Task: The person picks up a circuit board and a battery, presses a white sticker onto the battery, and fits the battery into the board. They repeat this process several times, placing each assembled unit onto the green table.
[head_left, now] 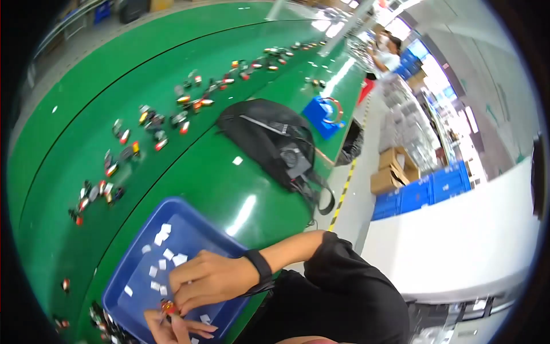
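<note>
Over a blue tray (172, 207) my two hands meet at a small red-and-gold part (168, 308). The fingers and thumb of my left hand (172, 329) pinch it from below. My right hand (213, 279), with a black band on its wrist, is bent over from above, its fingertips closed at the part's upper end. Those fingertips partly hide the part, so its exact kind cannot be made out. Several small white square pieces (162, 264) lie scattered on the tray floor around my right hand.
A green belt (189, 137) carries a long row of small red, black and silver parts (154, 123). A black backpack (269, 137) lies beyond the tray, near a blue sheet with a ring-shaped roll (331, 110). Blue crates (424, 192) and a cardboard box (392, 172) stand right; a person (387, 60) works far off.
</note>
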`<state>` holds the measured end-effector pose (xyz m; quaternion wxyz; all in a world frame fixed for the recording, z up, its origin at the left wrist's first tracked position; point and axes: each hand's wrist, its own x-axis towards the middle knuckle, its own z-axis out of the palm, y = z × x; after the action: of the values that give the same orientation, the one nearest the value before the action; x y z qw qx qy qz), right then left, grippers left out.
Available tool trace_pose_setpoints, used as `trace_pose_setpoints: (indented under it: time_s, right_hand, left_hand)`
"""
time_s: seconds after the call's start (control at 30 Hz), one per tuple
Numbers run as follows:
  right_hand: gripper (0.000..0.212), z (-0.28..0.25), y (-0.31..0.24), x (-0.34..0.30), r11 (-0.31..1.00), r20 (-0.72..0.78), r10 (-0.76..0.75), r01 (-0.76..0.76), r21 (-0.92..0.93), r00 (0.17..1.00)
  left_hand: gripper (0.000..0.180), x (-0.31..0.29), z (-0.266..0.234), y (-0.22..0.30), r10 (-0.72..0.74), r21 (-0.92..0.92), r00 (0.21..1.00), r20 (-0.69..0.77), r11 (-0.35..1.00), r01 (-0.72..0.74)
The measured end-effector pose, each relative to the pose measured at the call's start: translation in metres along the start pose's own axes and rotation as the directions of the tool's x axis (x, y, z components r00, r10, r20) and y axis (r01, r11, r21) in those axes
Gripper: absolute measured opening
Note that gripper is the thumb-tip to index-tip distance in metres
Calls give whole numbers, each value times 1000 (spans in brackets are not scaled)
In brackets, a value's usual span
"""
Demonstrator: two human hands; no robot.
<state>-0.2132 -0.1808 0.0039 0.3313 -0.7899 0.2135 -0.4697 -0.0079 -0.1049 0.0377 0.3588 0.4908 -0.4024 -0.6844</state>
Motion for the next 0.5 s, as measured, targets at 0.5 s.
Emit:
trace_pose_setpoints:
  time_s: [0.5]
  right_hand:
    - [15, 35, 8, -10, 967, -244, -160, 102, -235, 956]
  left_hand:
    - [30, 8, -28, -36, 152, 228, 974, -168, 967, -112]
